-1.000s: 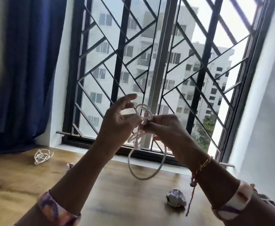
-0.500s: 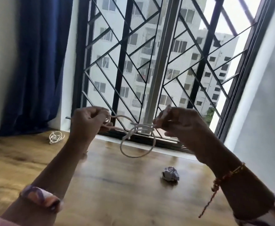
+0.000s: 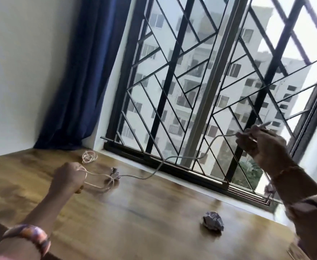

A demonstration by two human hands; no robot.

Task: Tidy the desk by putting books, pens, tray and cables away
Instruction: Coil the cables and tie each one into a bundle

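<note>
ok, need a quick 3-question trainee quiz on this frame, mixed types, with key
1. True or false: the left hand and the right hand both hold the thin white cable stretched between them.
2. Which lies nearest the blue curtain? A) crumpled grey paper ball B) small coiled white cable C) the right hand
3. Fill in: the crumpled grey paper ball lies on the wooden ____.

Key: 1 true; 2 B; 3 desk
</note>
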